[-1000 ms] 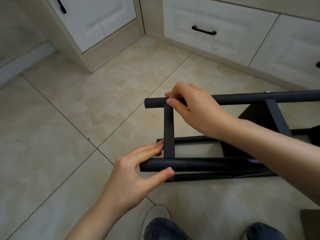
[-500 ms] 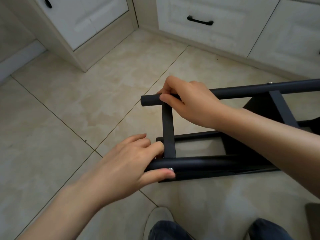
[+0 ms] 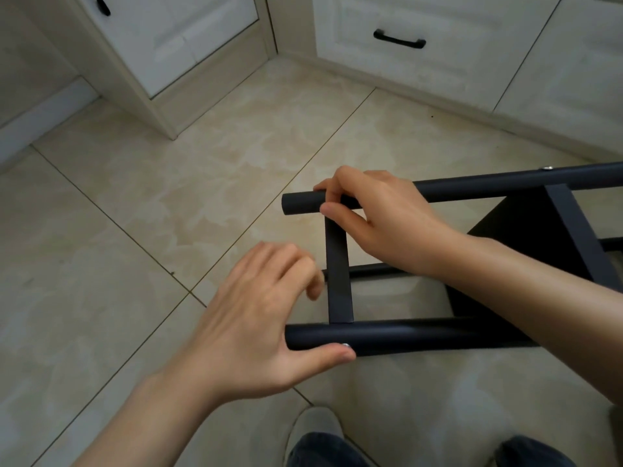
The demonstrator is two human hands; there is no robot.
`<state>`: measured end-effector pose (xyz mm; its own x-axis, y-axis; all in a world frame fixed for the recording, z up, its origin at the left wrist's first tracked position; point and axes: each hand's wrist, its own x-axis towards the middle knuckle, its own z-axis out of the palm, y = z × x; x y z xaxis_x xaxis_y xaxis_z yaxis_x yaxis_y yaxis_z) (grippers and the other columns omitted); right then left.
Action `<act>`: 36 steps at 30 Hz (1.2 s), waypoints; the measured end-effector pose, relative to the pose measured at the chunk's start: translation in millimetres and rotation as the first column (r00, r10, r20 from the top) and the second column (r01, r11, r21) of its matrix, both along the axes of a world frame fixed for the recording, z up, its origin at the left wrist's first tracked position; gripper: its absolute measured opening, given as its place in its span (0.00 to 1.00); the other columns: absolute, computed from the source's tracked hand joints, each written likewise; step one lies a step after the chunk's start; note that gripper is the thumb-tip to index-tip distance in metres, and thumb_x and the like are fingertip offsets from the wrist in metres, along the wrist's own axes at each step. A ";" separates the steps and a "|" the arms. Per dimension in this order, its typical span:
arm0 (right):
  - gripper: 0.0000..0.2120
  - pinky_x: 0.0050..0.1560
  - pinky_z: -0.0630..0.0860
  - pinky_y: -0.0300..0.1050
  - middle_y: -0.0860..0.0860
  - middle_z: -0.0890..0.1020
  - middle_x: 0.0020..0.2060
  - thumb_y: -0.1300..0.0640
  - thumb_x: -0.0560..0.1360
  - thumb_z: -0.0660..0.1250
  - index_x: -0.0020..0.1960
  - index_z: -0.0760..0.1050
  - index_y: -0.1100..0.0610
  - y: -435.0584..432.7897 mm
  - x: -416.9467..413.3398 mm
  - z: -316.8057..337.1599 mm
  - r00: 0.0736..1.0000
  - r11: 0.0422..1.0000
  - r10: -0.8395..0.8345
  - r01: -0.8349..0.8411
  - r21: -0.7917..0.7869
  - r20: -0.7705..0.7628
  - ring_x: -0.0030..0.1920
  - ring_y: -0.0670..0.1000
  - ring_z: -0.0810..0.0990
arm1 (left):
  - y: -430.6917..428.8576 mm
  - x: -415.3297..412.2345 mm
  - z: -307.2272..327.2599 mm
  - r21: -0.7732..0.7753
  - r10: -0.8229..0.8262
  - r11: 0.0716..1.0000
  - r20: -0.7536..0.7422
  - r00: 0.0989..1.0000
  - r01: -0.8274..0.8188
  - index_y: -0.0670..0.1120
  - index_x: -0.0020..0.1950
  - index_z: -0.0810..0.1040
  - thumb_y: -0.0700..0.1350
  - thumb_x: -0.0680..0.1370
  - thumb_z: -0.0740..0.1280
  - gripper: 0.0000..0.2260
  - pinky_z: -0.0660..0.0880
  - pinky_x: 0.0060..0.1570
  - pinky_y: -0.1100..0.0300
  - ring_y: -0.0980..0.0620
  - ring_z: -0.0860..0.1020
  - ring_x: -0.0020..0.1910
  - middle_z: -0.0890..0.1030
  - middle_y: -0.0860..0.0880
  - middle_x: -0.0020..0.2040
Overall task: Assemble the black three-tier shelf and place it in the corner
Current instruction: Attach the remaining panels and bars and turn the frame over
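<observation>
No text, label, brand, number or sign can be read. The black shelf frame (image 3: 404,335) at 4 o'clock, the white cabinets (image 3: 455,62) from 11 to 2 o'clock and the floor tiles (image 3: 168,197) at 9 o'clock all show plain, unmarked surfaces.

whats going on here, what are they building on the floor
A person is assembling a black shelf frame lying on its side on the tiled floor. The right hand grips the far tube near its end, just where a flat crossbar joins it. The left hand sits at the end of the near tube, thumb under it beside a screw head, fingers blurred above. The frame is not yet in the corner by the white cabinets.
</observation>
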<state>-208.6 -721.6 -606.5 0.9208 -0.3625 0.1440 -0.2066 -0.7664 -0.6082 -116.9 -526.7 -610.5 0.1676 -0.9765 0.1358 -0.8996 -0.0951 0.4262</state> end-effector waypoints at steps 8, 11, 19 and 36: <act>0.07 0.54 0.72 0.53 0.49 0.84 0.52 0.49 0.83 0.56 0.51 0.67 0.51 1.2 2.7 3.3 0.996 0.990 -0.081 0.084 0.111 -0.031 0.52 0.53 0.80 | -3.4 -5.1 -3.4 0.066 -0.167 0.984 0.050 0.985 0.164 0.47 0.80 0.63 0.63 0.80 0.61 0.33 0.52 0.79 0.43 0.52 0.52 0.82 0.61 0.51 0.81; 0.08 0.50 0.73 0.50 0.48 0.85 0.48 0.48 0.83 0.56 0.51 0.69 0.52 1.8 3.7 2.6 0.992 0.984 -0.118 0.121 0.133 -0.037 0.47 0.51 0.80 | -3.4 -7.0 -7.8 0.044 -0.178 0.983 0.013 0.984 0.178 0.46 0.80 0.62 0.62 0.81 0.59 0.32 0.50 0.79 0.48 0.53 0.54 0.81 0.60 0.50 0.81; 0.07 0.50 0.77 0.43 0.46 0.85 0.44 0.56 0.83 0.59 0.48 0.73 0.56 -9.0 -6.5 22.6 0.975 0.898 -0.190 0.124 0.423 0.118 0.45 0.42 0.82 | -3.8 -8.4 -12.4 -0.020 -0.145 0.989 -0.147 0.978 0.144 0.48 0.78 0.66 0.59 0.79 0.64 0.29 0.53 0.79 0.46 0.53 0.57 0.81 0.64 0.53 0.80; 0.02 0.48 0.78 0.32 0.37 0.85 0.35 0.54 0.76 0.71 0.45 0.82 0.50 -10.4 -49.4 -5.1 0.827 0.910 0.292 -0.085 0.407 -0.480 0.39 0.35 0.82 | -3.0 -10.8 -13.7 -0.018 -0.112 0.994 -0.271 0.956 0.111 0.47 0.77 0.67 0.56 0.78 0.68 0.30 0.62 0.75 0.36 0.50 0.58 0.81 0.65 0.52 0.80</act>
<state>-258.0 -732.0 -611.6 0.8726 -0.1038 -0.4774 -0.4436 -0.5777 -0.6852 -127.8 -529.7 -624.1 0.0883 -0.9907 0.1032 -0.7552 0.0009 0.6555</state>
